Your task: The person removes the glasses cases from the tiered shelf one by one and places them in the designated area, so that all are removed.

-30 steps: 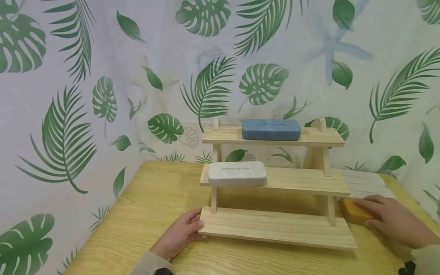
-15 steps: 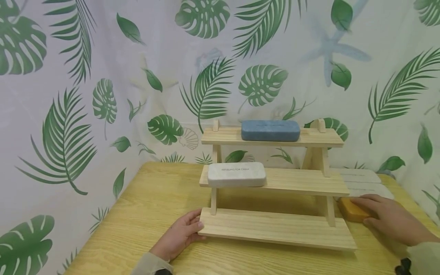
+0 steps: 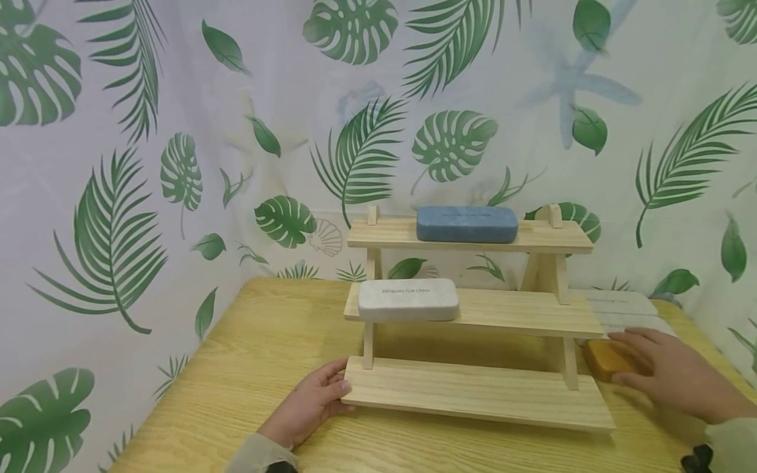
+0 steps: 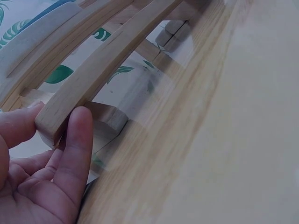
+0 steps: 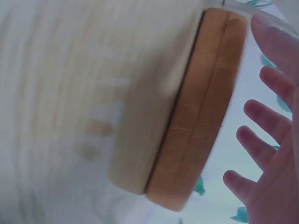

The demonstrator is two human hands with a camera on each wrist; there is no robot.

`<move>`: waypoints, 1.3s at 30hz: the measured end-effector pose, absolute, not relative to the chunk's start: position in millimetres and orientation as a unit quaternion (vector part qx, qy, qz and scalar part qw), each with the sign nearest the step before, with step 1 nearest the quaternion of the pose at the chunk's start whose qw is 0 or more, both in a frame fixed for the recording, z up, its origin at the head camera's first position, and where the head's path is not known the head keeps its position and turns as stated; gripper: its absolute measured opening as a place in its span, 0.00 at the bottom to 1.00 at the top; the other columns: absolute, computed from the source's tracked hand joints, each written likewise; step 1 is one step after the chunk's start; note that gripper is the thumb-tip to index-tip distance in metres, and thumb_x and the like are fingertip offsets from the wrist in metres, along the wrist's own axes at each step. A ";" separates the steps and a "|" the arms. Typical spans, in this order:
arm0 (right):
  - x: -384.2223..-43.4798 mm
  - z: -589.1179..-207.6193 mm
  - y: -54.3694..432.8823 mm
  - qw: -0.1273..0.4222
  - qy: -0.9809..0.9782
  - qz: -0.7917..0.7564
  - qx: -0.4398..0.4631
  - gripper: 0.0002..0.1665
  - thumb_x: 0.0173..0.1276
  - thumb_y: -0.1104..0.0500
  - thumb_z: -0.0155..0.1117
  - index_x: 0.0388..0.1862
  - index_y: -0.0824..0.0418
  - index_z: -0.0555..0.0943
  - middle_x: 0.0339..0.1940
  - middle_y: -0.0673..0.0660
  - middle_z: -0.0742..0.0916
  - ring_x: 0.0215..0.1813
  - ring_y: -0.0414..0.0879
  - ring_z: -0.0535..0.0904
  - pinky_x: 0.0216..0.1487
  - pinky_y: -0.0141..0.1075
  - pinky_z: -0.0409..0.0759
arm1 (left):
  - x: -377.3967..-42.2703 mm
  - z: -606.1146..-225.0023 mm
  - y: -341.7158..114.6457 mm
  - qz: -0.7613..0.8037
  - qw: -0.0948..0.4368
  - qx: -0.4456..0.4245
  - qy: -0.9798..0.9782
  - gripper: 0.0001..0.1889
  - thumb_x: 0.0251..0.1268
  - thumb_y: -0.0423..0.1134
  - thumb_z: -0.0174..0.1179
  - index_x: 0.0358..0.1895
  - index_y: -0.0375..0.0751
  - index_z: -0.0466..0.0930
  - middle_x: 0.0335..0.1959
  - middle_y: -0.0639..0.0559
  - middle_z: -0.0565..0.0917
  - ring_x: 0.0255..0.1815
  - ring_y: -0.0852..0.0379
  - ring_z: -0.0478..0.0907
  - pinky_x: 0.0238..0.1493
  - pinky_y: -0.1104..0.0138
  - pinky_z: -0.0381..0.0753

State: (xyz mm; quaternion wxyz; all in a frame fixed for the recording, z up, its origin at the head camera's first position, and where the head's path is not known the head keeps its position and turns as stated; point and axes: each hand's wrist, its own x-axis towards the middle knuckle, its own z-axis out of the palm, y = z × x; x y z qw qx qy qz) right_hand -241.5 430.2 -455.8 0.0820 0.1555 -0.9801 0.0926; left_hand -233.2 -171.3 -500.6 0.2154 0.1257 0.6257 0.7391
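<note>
My left hand (image 3: 313, 401) grips the left end of a three-tier wooden display stand (image 3: 473, 391) at its bottom shelf. In the left wrist view, thumb and finger of the left hand (image 4: 51, 172) pinch the board's end (image 4: 60, 114). On the right, an orange glasses case (image 3: 603, 360) lies on the table beside the stand, partly covered by my right hand (image 3: 674, 374). Seen from the right wrist, that hand (image 5: 275, 135) has spread fingers, apart from the orange case (image 5: 198, 112). A white glasses case (image 3: 408, 301) sits on the middle shelf and a blue one (image 3: 466, 225) on the top shelf.
Pale cases (image 3: 621, 305) lie on the table behind the orange one, partly hidden by the stand and the right hand. A leaf-printed curtain (image 3: 266, 98) hangs behind and to the left of the wooden table (image 3: 236, 368).
My right hand has shifted slightly left over the orange case, its fingers lifting a little. The left hand and the stand stay in place.
</note>
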 end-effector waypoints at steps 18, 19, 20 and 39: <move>-234.3 -416.3 406.7 0.219 -0.955 0.056 0.194 0.56 0.45 0.36 0.83 0.67 0.65 0.74 0.60 0.70 0.77 0.58 0.71 0.70 0.54 0.65 0.68 | -232.5 -498.1 -171.2 0.737 0.215 0.126 0.628 0.36 0.80 0.39 0.54 0.80 0.29 0.46 0.64 0.34 0.74 0.60 0.46 0.77 0.55 0.56 0.83; -233.8 -414.2 404.5 0.224 -0.952 0.057 0.200 0.56 0.45 0.37 0.84 0.67 0.64 0.74 0.60 0.69 0.77 0.58 0.70 0.70 0.55 0.65 0.67 | -232.1 -497.9 -171.3 0.736 0.215 0.127 0.629 0.36 0.80 0.39 0.54 0.80 0.29 0.46 0.64 0.34 0.74 0.60 0.46 0.77 0.55 0.57 0.82; -233.0 -411.9 401.7 0.227 -0.951 0.057 0.202 0.56 0.45 0.37 0.84 0.67 0.64 0.75 0.61 0.69 0.77 0.59 0.70 0.70 0.55 0.65 0.67 | -231.8 -497.6 -171.3 0.735 0.215 0.130 0.630 0.36 0.80 0.39 0.54 0.80 0.28 0.46 0.64 0.34 0.74 0.60 0.46 0.77 0.55 0.57 0.82; -227.5 -381.8 350.8 0.252 -0.935 0.036 0.247 0.51 0.53 0.34 0.77 0.74 0.48 0.72 0.66 0.65 0.78 0.65 0.69 0.70 0.57 0.66 0.67 | -232.0 -497.7 -170.3 0.740 0.217 0.127 0.623 0.34 0.79 0.37 0.54 0.79 0.29 0.50 0.65 0.34 0.74 0.60 0.45 0.77 0.55 0.57 0.83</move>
